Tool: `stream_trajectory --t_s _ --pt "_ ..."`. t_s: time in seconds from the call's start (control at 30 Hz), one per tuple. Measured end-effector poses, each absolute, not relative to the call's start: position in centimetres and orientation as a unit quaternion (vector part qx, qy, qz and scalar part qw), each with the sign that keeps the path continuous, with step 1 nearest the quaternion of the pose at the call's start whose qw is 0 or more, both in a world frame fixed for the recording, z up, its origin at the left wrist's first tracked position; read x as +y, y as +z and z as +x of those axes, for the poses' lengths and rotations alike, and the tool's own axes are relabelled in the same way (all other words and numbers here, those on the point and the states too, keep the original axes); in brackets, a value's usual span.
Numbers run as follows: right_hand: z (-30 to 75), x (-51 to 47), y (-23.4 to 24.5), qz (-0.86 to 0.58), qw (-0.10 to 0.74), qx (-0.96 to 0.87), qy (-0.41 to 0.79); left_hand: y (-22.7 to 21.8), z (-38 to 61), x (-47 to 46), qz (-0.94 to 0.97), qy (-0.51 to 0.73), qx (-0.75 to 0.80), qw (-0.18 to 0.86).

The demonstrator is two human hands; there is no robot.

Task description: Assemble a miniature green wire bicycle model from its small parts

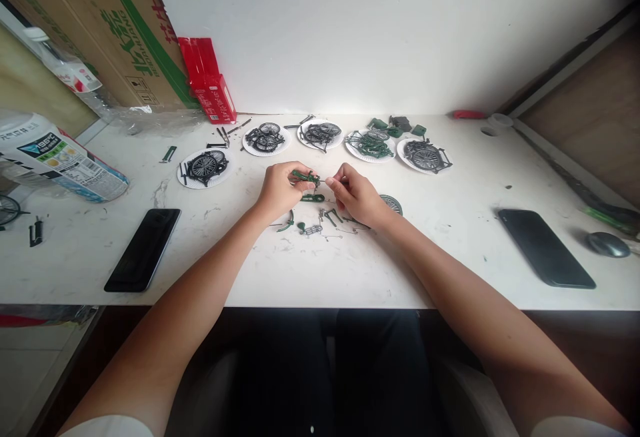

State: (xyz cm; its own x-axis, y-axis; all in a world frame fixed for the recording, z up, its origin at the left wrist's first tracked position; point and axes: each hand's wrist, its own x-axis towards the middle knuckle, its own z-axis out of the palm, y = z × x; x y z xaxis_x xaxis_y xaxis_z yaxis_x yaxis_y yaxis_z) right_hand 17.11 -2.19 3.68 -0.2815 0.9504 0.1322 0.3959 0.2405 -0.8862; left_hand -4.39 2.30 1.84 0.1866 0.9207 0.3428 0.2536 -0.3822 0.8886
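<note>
Fingers of my left hand (277, 189) pinched a green part (302, 176) at the frame's centre; below it I saw loose parts (313, 230) lying on the table (285, 277). Further right, my right hand (357, 195) pinched a thin piece (323, 181), too small for me to identify. Beside its wrist lay a wheel (392, 204).

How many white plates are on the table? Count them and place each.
5, in an arc toward the back, left to right: the leftmost plate, a second plate, the middle plate, a fourth plate under green parts, and the rightmost plate. None looks hidden.
</note>
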Motion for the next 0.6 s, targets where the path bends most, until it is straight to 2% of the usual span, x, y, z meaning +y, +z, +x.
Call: stream_trajectory --t_s 0.6 --pt "17.04 -2.18 3.44 -0.486 0.362 -0.693 0.391 2.07 -4.34 2.11 0.692 0.469 0.434 0.337"
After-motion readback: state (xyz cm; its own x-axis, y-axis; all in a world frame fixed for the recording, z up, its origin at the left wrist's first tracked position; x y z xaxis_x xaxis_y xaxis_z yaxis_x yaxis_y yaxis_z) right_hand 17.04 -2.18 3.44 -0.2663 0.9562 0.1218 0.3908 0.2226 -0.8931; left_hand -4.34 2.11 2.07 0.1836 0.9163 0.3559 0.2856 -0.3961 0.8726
